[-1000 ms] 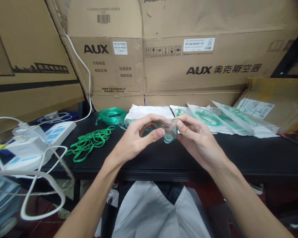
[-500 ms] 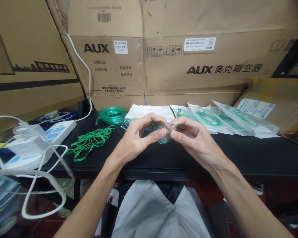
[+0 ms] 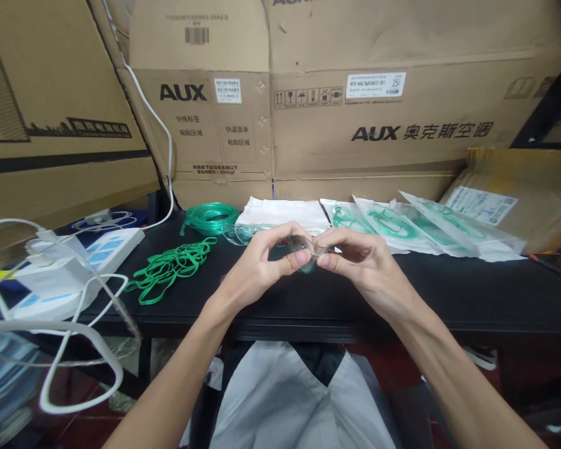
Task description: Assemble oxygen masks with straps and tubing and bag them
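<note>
- Right grip has been brought inward since the first earlier frame, its thumb now placed just beside that of the left grip; less of the clear green-tinted piece is left showing beneath the thumbs.
- That piece is held up over the bench, on the near side of the white wrapper.
- For a clean result, the thin edge should probably be worked with even, light thumb pressure, a little at a time, so that the wall is not creased or sprung loose.
- By the left grip, the piece is pinched between thumb and bent fingers, nearly closed.
- By the right grip, the edge is pinched likewise, though exact fingertip contact cannot be told.
- Green bands are left untouched, leftward of the wrapper.
</note>
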A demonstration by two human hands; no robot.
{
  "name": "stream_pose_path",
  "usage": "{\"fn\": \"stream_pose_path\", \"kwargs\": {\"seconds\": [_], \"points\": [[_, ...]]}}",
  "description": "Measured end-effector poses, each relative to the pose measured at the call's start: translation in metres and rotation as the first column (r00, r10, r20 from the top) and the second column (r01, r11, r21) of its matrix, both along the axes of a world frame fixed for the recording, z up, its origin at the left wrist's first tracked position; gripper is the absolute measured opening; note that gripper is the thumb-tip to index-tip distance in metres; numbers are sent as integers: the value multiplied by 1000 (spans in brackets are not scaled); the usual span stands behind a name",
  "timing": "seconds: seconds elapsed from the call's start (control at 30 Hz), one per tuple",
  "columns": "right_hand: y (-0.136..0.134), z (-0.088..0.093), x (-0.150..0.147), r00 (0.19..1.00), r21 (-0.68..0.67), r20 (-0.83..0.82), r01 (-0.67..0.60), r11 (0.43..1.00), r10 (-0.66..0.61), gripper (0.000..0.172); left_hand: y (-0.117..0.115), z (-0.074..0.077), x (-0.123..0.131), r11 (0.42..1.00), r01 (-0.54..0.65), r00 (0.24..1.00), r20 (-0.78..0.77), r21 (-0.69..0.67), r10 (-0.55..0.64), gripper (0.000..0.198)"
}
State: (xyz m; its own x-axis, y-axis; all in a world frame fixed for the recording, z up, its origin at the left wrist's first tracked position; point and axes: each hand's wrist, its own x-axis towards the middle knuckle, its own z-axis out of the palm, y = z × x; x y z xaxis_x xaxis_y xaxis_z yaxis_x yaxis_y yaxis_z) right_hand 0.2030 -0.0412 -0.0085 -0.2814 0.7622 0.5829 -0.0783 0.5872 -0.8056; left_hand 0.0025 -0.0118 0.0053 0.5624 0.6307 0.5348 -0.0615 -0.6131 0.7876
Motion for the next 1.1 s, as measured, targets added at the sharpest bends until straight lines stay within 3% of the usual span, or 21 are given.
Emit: {"fn": "stream_pose_path", "kwargs": {"seconds": [0.2,0.5,0.63,0.73,0.8,0.9,1.0,1.1], "points": [[-2,3,-4,992,18,99,70,997,-72,7,3,0,-2,998,-58,998,-24,-4,58,18],[-1,3,1,963,90,222,134,987,-151,11,1,4,-2,999,-31,994,-110,-43,27,19],[1,0,-7,968,59,115,219,974,-225,10,5,-1,3,990,-128,990,-69,-60,124,23],[2,-4,-13,962,13,45,269,963,-270,34,7,-7,8,967,-239,971,-22,-89,238,24],[2,-7,-14,951,30,114,286,958,-287,42,9,-10,10,954,-276,961,-32,-121,274,25],[3,-6,-8,907,86,270,313,946,-325,31,10,-12,7,946,-295,951,-141,-134,277,30],[4,-3,3,842,121,427,309,944,-330,14,10,-9,-1,958,-285,912,-319,-37,259,37],[8,-2,11,763,169,543,310,936,-351,13,10,-9,-8,961,-267,851,-452,68,268,41]]}}
